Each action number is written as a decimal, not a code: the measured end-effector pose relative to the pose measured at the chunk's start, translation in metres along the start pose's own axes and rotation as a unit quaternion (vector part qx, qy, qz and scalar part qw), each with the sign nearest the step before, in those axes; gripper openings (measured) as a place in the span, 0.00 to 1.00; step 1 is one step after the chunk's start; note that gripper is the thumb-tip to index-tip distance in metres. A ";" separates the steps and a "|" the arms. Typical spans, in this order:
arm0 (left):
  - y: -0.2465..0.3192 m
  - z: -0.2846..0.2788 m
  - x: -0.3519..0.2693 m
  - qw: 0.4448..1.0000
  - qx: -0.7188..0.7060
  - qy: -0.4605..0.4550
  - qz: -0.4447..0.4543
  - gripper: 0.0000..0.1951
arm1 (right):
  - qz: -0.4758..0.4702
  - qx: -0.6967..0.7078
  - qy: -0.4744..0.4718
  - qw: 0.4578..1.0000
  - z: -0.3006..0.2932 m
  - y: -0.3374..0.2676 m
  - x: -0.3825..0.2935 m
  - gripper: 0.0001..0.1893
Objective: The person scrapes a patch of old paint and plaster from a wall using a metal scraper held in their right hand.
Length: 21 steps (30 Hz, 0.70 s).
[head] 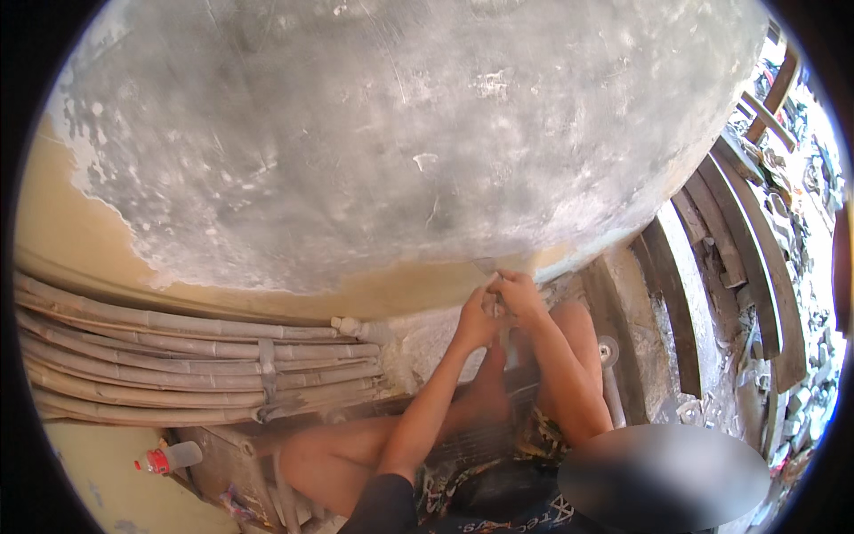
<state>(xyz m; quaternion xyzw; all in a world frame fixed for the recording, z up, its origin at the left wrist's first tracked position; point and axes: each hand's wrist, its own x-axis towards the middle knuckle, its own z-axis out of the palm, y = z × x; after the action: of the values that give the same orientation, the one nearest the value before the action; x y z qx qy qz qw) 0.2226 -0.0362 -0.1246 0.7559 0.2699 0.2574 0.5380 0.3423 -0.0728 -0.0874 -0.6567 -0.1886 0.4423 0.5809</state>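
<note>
My left hand (477, 320) and my right hand (520, 294) meet in front of me, above my bent legs and close to the wall. Between their fingertips is a small, thin, pale object (493, 278); it is too small and too covered by the fingers to name. Both hands seem curled around it, the right a little higher and farther right. A thin dark line shows just beyond the fingertips, and I cannot tell whether it belongs to the object.
A plastered wall (373, 147) with peeling paint rises ahead. Bundled bamboo poles (180, 367) lie at the left. A plastic bottle (170, 457) with a red label lies below them. Wooden planks (674, 300) and rubble (800, 414) fill the right. A round disc (608, 351) sits beside my right knee.
</note>
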 end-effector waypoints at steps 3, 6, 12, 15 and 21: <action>0.010 -0.005 0.018 0.981 -0.015 -0.089 -0.172 0.41 | 0.008 -0.033 -0.004 0.999 -0.005 0.018 0.014 0.09; 0.005 -0.005 -0.009 0.998 -0.005 -0.017 -0.059 0.39 | -0.004 -0.045 0.023 0.999 0.010 -0.004 -0.027 0.08; 0.012 -0.006 0.006 0.997 -0.009 -0.027 -0.065 0.39 | -0.027 -0.038 0.036 0.998 0.005 0.009 -0.014 0.06; -0.023 0.012 -0.004 0.999 0.038 -0.027 -0.016 0.40 | -0.021 -0.042 0.029 0.998 -0.004 0.021 0.007 0.07; -0.018 0.003 0.006 0.999 -0.041 -0.001 -0.009 0.37 | -0.128 -0.130 0.078 0.980 0.006 0.022 -0.008 0.17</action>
<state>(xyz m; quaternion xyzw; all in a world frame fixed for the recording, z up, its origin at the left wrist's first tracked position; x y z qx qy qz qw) 0.2266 -0.0289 -0.1420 0.7309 0.2649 0.2625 0.5715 0.3276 -0.0809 -0.1047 -0.7297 -0.2814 0.2833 0.5551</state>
